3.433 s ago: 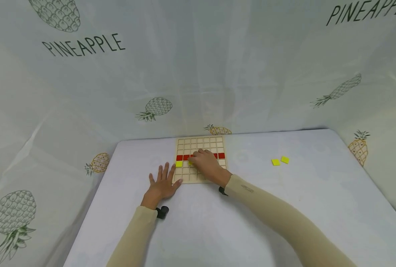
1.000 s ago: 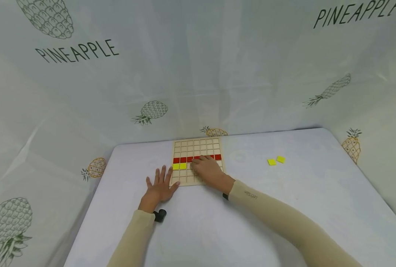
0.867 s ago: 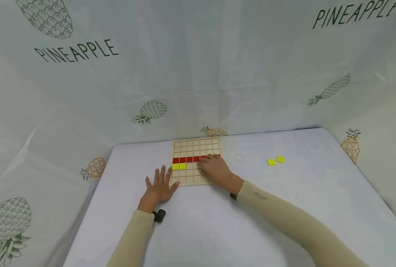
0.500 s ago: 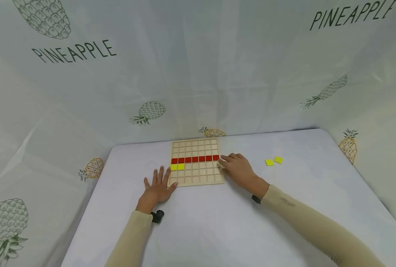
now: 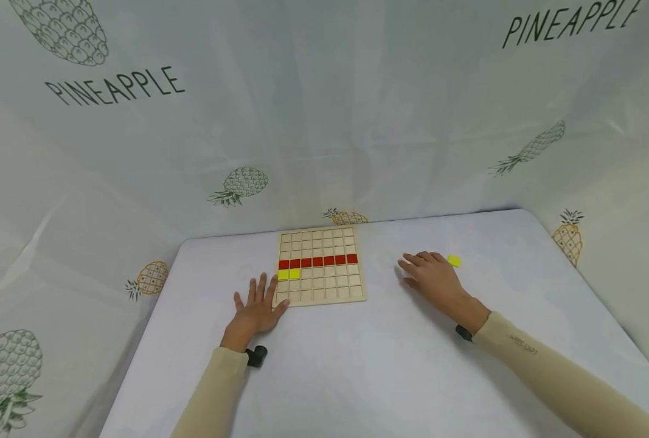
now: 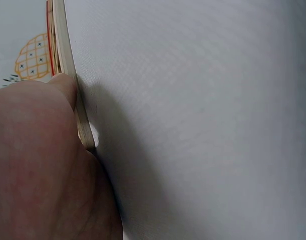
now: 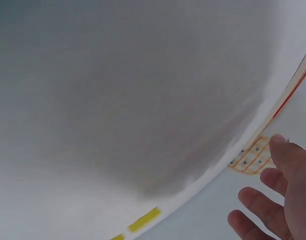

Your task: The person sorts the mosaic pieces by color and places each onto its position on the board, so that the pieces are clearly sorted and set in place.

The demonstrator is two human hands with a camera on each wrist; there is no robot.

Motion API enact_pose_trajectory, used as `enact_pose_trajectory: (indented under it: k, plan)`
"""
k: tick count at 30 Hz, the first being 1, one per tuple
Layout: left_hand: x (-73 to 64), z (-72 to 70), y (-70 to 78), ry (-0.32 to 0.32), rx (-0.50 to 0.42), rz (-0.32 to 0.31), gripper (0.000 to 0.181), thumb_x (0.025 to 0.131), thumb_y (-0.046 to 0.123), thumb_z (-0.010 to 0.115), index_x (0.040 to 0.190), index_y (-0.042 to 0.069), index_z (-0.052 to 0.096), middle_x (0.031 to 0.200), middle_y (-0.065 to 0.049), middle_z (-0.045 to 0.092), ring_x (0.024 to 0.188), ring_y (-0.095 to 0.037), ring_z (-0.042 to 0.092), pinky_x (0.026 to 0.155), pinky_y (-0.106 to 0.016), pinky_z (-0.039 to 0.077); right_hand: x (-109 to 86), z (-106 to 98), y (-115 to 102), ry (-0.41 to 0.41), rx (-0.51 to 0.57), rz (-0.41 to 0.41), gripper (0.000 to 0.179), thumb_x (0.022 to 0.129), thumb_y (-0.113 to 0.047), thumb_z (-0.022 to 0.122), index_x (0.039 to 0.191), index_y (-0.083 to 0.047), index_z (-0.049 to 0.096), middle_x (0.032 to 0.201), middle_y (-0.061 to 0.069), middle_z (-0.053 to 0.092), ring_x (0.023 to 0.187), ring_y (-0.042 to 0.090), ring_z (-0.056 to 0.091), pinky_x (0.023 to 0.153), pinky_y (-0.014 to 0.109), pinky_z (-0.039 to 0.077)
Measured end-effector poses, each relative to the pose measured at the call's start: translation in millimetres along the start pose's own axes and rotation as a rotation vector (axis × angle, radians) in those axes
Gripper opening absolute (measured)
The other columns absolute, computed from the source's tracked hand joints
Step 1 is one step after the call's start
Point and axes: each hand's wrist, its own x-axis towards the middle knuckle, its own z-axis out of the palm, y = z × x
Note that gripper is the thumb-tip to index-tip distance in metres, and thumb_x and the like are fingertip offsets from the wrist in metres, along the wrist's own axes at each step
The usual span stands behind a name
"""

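Note:
A wooden grid board [image 5: 324,286] lies flat at the back of the table, with a row of red tiles [image 5: 317,261] across it. Below that row, two yellow tiles [image 5: 289,274] sit side by side at the left end. My left hand [image 5: 255,313] rests with fingers spread at the board's lower left corner, and its thumb touches the edge in the left wrist view. Right of the board, my right hand [image 5: 436,281] is over the table, fingers loosely bent and holding nothing. Just beyond it lies a loose yellow tile [image 5: 454,261]; the right wrist view shows two yellow tiles [image 7: 144,219].
The white table [image 5: 335,371] meets a pale curtain [image 5: 324,121] printed with pineapples along its back edge. Dark wrist cameras sit at both wrists, the left one [image 5: 256,356] showing most plainly.
A second yellow tile has joined the first on the board. My right hand has left the board and moved right towards the loose tiles, now covering one in the head view. My left hand stays put.

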Motion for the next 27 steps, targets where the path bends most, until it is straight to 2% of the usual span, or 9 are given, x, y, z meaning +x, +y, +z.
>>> enact_pose_trajectory:
  k: [13, 19, 27]
  plan:
    - [-1.5, 0.1, 0.4, 0.013, 0.006, -0.005, 0.083, 0.110, 0.054, 0.039, 0.171, 0.011, 0.002, 0.176, -0.020, -0.012, 0.162, -0.044, -0.013, 0.119, -0.077, -0.010, -29.3, -6.2, 43.2, -0.013, 0.005, 0.044, 0.044, 0.089, -0.015, 0.085, 0.129, -0.002, 0.074, 0.132, 0.018, 0.073, 0.116, 0.038, 0.068, 0.099, 0.055, 0.054]
    - [-2.0, -0.8, 1.2, 0.011, 0.006, -0.009, 0.084, 0.110, 0.054, 0.039, 0.171, 0.011, 0.001, 0.176, -0.020, -0.012, 0.162, -0.044, -0.013, 0.120, -0.077, -0.010, -36.2, -3.8, 57.0, -0.028, 0.021, 0.036, 0.043, 0.088, -0.008, 0.085, 0.129, 0.000, 0.073, 0.131, 0.020, 0.073, 0.115, 0.040, 0.068, 0.097, 0.056, 0.054]
    - [-2.7, -1.6, 2.6, -0.012, 0.001, -0.003, 0.082, 0.111, 0.053, 0.037, 0.171, 0.012, -0.001, 0.176, -0.018, -0.015, 0.161, -0.043, -0.015, 0.120, -0.076, -0.011, -41.0, -3.6, 62.9, -0.052, 0.035, -0.015, 0.041, 0.089, 0.001, 0.080, 0.129, 0.001, 0.072, 0.132, 0.021, 0.072, 0.113, 0.040, 0.068, 0.095, 0.056, 0.056]
